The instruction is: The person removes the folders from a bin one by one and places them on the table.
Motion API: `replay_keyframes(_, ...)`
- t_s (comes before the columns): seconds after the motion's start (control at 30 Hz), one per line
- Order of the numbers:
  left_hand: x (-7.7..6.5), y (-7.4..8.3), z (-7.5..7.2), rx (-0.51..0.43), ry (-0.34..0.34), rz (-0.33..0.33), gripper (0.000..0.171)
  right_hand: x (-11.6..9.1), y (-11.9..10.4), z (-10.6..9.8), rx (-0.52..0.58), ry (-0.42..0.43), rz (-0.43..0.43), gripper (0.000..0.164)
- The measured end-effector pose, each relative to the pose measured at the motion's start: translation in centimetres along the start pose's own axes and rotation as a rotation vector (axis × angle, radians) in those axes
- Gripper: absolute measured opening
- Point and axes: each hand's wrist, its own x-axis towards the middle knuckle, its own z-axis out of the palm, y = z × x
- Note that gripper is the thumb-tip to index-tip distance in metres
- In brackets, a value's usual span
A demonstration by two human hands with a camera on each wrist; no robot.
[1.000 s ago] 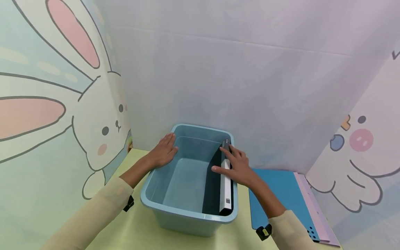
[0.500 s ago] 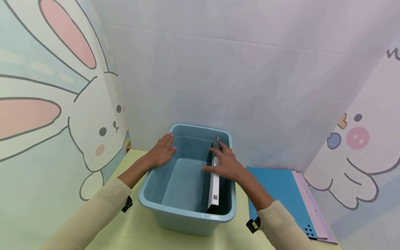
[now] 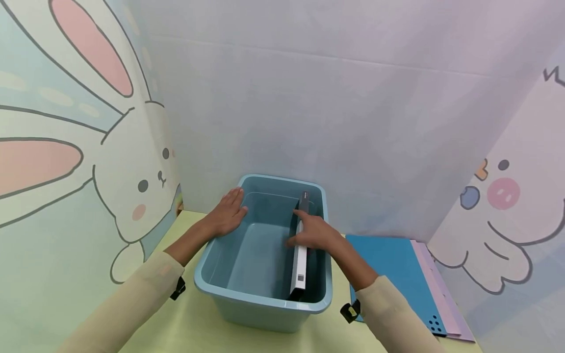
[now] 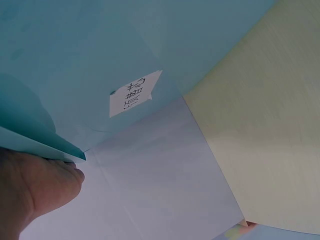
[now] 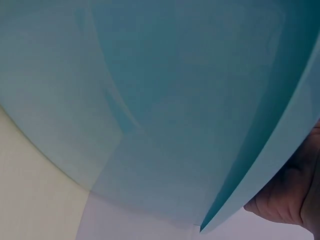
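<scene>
A light blue plastic tub [image 3: 256,298] stands on the table. Inside, near its right wall, a dark file binder [image 3: 300,272] stands on edge with its white spine label upward. My right hand [image 3: 315,233] straddles that spine, thumb on the left, and grips it; some fingers are hidden behind it. My left hand [image 3: 225,215] rests on the tub's left rim with fingers straight and close together. The left wrist view shows the tub's outer wall with a handwritten white label [image 4: 134,94]. From the right wrist, the hand [image 5: 287,195] shows only partly past the rim.
Right of the tub lies a flat blue folder [image 3: 393,269], over pink and lilac ones [image 3: 441,294]. The pale yellow table [image 3: 176,326] shows in front. A grey-lilac backdrop [image 3: 287,108] rises right behind the tub, with cartoon-printed panels on both sides.
The binder has shifted left, away from the tub's right wall, with my right hand. That hand has since come lower around the spine. My left hand keeps its place on the rim.
</scene>
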Motion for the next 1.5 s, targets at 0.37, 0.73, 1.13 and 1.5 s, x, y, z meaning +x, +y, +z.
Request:
replay_keyframes(0.37, 0.1, -0.2, -0.1, 0.005, 0.008, 0.001, 0.071, -0.4, 0.0, -0.5, -0.054, 0.014, 0.029, 0.115)
replay_keyframes(0.73, 0.3, 0.2, 0.1, -0.004, 0.013, 0.005, 0.071, -0.7, 0.5, -1.2, -0.021, -0.011, 0.038, 0.117)
replay_keyframes(1.13, 0.0, -0.1, 0.0, 0.006, 0.021, -0.005, 0.071, -0.7, 0.2, -0.9, -0.005, -0.013, 0.032, 0.118)
replay_keyframes(1.5, 0.2, -0.1, 0.4, 0.002, 0.021, -0.002, 0.070, -0.9, 0.7, -0.9, -0.008, 0.010, 0.026, 0.119)
